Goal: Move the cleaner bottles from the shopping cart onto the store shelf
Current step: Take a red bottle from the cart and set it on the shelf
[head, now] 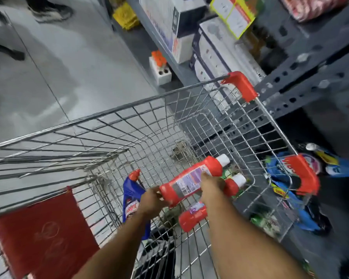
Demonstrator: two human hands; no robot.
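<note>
Low in the middle of the frame, inside the wire shopping cart point(129, 121): red cleaner bottle point(191, 181) with white cap, lifted and lying sideways. Left hand point(151, 200) closed on its bottom end, right hand point(212, 184) wrapped round its middle. Hard, smooth plastic, likely full and a bit heavy, maybe slippery. Best held round the fat middle. More below: two red bottles point(192, 218) and a blue bottle point(132, 198). Grey store shelf point(302, 91) at right.

Readable only on the blue cleaner bottle point(133, 200), at about 7 o'clock from the middle, inside the shopping cart point(149, 109): white letters on a red patch, looks like "HARPIC". Labels on the red bottles, the shelf boxes and the yellow tag too blurry to read.
</note>
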